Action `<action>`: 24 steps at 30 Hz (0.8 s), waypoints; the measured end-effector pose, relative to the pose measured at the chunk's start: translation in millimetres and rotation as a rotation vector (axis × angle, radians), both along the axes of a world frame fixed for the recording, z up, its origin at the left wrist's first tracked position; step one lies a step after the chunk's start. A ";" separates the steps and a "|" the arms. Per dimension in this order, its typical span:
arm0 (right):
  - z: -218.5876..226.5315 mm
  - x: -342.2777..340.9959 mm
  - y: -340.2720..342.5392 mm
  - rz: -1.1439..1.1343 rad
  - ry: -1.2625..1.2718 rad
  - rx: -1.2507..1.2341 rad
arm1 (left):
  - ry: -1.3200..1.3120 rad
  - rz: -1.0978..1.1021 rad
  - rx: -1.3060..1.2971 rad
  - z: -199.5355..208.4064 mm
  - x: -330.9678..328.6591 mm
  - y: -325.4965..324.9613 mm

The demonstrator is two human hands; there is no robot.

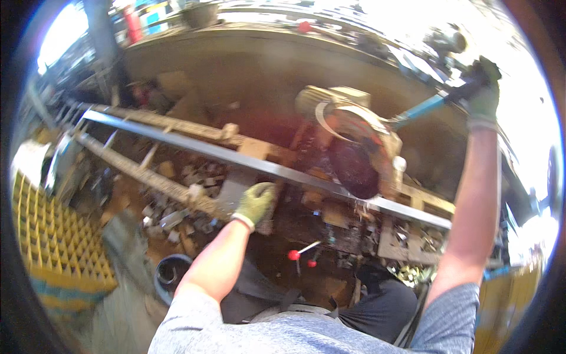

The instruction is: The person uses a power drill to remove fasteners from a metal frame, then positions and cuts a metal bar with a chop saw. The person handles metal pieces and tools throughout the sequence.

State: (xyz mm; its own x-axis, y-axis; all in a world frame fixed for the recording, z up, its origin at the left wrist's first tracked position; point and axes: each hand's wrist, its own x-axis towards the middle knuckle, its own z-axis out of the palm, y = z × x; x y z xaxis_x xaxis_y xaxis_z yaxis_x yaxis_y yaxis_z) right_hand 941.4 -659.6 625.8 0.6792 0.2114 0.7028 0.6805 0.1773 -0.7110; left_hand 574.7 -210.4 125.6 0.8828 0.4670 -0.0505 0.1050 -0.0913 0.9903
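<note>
My right hand point(487, 88), in a dark and green work glove, is closed round the black grip at the end of a blue lever point(421, 111). That lever belongs to a cut-off saw point(342, 112) with a pale motor housing. Its dark round blade point(354, 168) is down at a long silver metal bar point(259, 164), which lies across the rails from far left to right. On the near side of the bar, just left of the saw, is my left hand point(256, 203) in a yellow-green glove. Its fingers are partly hidden and blurred, so their grip is unclear.
A rusty ladder-like rail stand point(144, 171) supports the bar on the left. Small metal offcuts point(171, 218) lie below it. Red-knobbed handles point(294, 255) stick out in front of me. A yellow grating point(59, 230) stands at left, a dark bucket point(171, 271) nearby.
</note>
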 end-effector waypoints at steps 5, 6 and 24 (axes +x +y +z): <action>-12.9 53.0 -24.4 -0.312 -0.310 -0.305 | 0.022 0.009 0.112 9.1 -2.2 -1.1; -16.6 59.9 -25.0 -0.305 -0.264 -0.263 | 0.000 0.007 0.020 10.6 -3.4 -2.2; -1.5 34.3 -21.6 0.091 0.039 0.222 | 0.015 0.052 -0.065 -6.6 3.2 3.6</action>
